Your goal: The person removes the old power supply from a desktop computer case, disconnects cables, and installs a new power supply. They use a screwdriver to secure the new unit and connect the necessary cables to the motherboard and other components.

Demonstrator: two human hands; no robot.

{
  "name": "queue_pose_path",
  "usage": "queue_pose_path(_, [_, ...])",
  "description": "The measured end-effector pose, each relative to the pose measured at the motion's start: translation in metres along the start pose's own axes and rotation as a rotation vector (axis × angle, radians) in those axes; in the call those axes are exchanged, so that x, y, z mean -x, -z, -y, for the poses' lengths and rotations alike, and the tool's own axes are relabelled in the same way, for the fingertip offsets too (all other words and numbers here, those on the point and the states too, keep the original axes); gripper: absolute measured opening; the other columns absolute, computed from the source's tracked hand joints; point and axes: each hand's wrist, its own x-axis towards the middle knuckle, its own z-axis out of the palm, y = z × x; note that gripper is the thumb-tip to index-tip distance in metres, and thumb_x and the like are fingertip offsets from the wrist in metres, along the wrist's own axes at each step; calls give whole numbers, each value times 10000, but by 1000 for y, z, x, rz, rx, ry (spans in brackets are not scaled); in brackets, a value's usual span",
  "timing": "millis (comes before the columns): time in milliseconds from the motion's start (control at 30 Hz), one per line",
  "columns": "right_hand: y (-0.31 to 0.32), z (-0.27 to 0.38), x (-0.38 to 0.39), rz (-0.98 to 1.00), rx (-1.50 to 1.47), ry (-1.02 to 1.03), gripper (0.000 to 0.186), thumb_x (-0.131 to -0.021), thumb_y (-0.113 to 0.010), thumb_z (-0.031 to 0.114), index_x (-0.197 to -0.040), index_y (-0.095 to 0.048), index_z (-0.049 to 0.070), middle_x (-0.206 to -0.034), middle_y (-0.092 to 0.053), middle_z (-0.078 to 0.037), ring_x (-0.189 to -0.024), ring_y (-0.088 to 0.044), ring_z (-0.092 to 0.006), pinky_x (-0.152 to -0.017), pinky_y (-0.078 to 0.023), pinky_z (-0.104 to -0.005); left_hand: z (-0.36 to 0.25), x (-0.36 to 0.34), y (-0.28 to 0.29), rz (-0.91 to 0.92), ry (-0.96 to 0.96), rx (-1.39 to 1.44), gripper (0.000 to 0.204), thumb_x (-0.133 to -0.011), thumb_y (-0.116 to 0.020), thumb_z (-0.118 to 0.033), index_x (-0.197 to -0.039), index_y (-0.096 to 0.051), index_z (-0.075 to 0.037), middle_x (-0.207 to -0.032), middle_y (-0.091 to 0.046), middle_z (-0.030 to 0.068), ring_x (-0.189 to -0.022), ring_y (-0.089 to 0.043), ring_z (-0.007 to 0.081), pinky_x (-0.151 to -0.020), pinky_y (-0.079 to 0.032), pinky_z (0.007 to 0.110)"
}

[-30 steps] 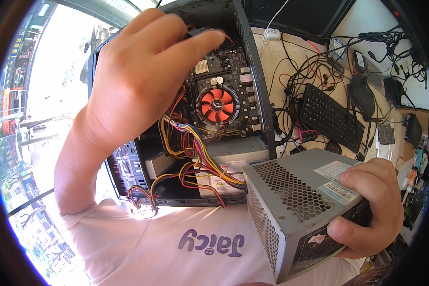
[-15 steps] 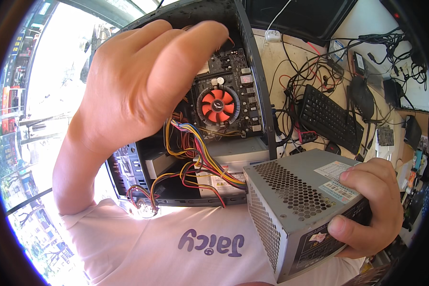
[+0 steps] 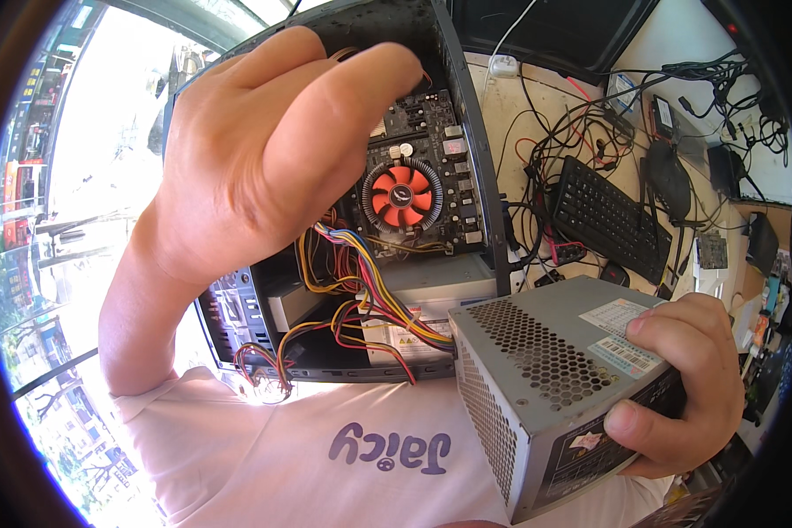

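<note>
My left hand reaches over the open computer case. Its fingers curl downward, and their tips and whatever lies between them are hidden. Beside it on the motherboard sits a round cooler with a red fan. With the thumb on its labelled side and fingers over the top, my right hand grips a grey power supply. This metal box is tilted at the case's near right corner. A bundle of coloured cables runs from it into the case.
Inside the case's near part lies another silver box. To the right, a black keyboard and a tangle of black cables cover the table. A dark screen-like panel stands behind. My shirt is close to the case.
My left hand shifts slightly over the case, its fingers still curled down. The cables below it move a little. The power supply and my right hand stay almost still.
</note>
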Motion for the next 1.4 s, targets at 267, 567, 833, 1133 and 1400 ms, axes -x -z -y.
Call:
queue_pose_path(267, [0,0,0,4,-5,4,682,-664,-887,450,-1253,-616,238,-1023,-628,-190,-753,-605,-297,-594,-429,-393,9,3,-6,-60,-87,-35,412,-778,-660,159,-1164,-579,36,-891,-671,157,-664,-636,265,-536,-507,323])
queue_pose_path(567, [-1,-2,1,-11,-3,9,657,-678,-868,435,-1250,-611,240,-1021,-625,-190,-758,-603,-300,-599,-429,-395,-6,4,-16,62,191,257,350,-800,-680,120,-1133,-632,21,-921,-675,142,-696,-661,268,-595,-537,306])
queue_pose_path(833, [-1,-3,4,-5,-26,17,607,-729,-826,405,-1275,-601,263,-1023,-618,-205,-776,-589,-307,-600,-431,-394,-22,9,-106,782,442,578,223,-822,-644,-36,-1030,-628,44,-877,-676,243,-866,-671,428,-776,-546,476])
queue_pose_path(1133, [-7,-6,7,-57,-12,19,593,-734,-816,399,-1273,-602,276,-1011,-617,-204,-750,-590,-304,-576,-423,-382,-37,10,-175,973,113,375,118,-745,-671,-90,-792,-735,-2,-795,-712,191,-811,-718,348,-665,-569,449])
queue_pose_path(1400, [-2,-4,4,-25,-28,-5,617,-708,-844,421,-1261,-609,282,-1009,-623,-195,-752,-600,-305,-580,-433,-385,-41,20,-185,555,-99,287,116,-727,-691,-118,-780,-750,-33,-875,-711,141,-947,-682,309,-804,-568,411])
